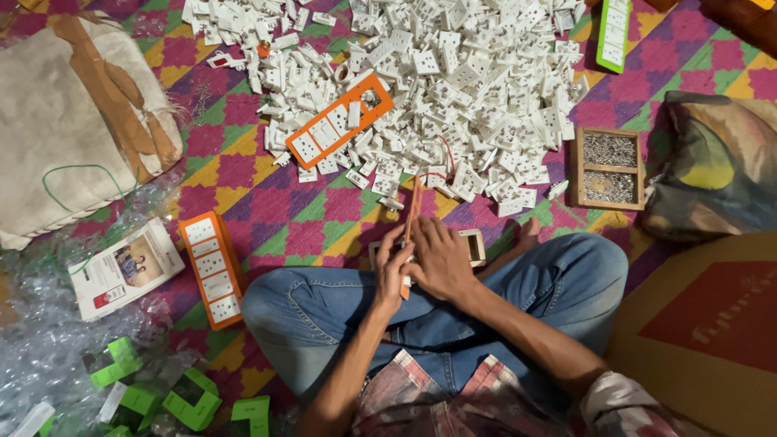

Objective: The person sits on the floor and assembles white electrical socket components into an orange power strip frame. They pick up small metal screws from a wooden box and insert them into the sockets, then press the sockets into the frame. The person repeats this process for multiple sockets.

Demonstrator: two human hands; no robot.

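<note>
The person sits cross-legged on a patterned mat (316, 214), both hands brought together over the lap. The left hand (392, 271) is curled, fingers closed on the edge of an orange strip (413, 212) that stands nearly upright between the two hands, its top end reaching toward the heap ahead. The right hand (437, 259) is folded over the same strip from the other side, knuckles up, pressing it against the left; how the fingertips sit underneath I can't quite make out. Just behind the hands lies a small pale frame (472, 247), resting on the mat by the knees.

Ahead is a big pile of white sockets (453, 89), with an orange power board (340, 121) lying tilted on its near edge. A second orange board (212, 269) lies beside the left knee, next to a printed leaflet (125, 267). To the right of the pile sits a wooden box of screws (607, 168), split into two compartments. Green plastic corner pieces (158, 396) are scattered on clear wrapping at the lower left, and a cloth sack (73, 121) fills the upper left.
</note>
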